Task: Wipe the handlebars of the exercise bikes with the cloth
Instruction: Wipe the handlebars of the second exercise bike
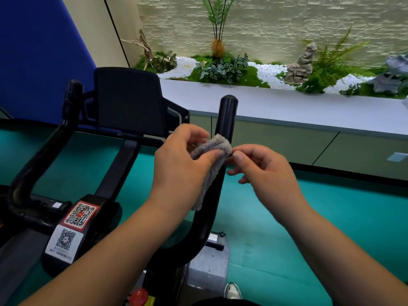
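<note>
A black exercise bike stands in front of me. Its right handlebar [227, 115] rises upright in the middle, and the left handlebar [66, 120] curves up at the left. My left hand [183, 164] grips a folded grey cloth [212, 151] and holds it against the right handlebar, with one end of the cloth hanging down along the bar. My right hand [262, 168] hovers just to the right of the cloth. Its thumb tip is close to the cloth's edge, and its fingers are loosely curled and hold nothing that I can see.
The bike's black console [130, 100] sits between the bars, with QR stickers [79, 215] on the stem below. A long grey planter ledge [287, 107] with plants and white pebbles runs behind. The floor [298, 228] is teal, and a blue panel [37, 54] stands at the left.
</note>
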`<state>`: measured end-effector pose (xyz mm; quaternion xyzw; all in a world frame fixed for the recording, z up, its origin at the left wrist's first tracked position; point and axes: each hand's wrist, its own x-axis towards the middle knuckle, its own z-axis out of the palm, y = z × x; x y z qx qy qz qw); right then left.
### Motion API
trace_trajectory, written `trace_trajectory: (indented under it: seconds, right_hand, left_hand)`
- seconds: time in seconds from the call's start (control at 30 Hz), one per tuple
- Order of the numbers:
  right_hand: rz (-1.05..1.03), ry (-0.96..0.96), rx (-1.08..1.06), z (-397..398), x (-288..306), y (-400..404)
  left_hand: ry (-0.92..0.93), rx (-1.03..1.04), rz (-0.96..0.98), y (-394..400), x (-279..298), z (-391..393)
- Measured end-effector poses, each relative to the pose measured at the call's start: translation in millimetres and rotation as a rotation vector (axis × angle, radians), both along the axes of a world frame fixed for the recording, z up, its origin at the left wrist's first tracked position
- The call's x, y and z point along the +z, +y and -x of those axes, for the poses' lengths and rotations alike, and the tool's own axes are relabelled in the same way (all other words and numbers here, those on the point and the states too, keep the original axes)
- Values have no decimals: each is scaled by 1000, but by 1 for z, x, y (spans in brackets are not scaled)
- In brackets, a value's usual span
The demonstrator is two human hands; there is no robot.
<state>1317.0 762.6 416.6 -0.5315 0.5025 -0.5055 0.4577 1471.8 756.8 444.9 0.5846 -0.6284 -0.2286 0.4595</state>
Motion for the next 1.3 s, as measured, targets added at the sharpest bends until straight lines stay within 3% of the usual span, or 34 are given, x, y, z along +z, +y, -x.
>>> trace_trajectory:
  seconds: [0.13,0.3,0.5,0.63,0.73,0.8,0.97,1.1,1.3]
  right_hand:
    - [39,-65,16,-7,5,11]
    - [69,-193,-28,-1,18,13]
    - [52,-216,-68,14,25,5]
    - [44,-186,-74,22,24,-2]
    - [18,-57,-116,26,15,-13]
    - [-22,-8,-143,27,6,-24]
    - [-39,-106,-224,14,-3,-69]
    - [-23,-152,-205,-6,-12,-84]
    - [-50,-173,-297,-12,-36,-59]
  left_hand:
    - [-57,46,81,1,3,17]
    - [-190,-154,224,4,1,27]
    - [-120,-418,81,13,16,37]
    - [60,-436,-126,2,27,27]
    - [50,-310,-98,-5,30,17]
    - [-19,-168,22,-11,33,6]
    - [-339,78,263,-23,34,-16]
    - [-546,39,343,-34,25,-24]
    - [-668,1,292,-46,7,-25]
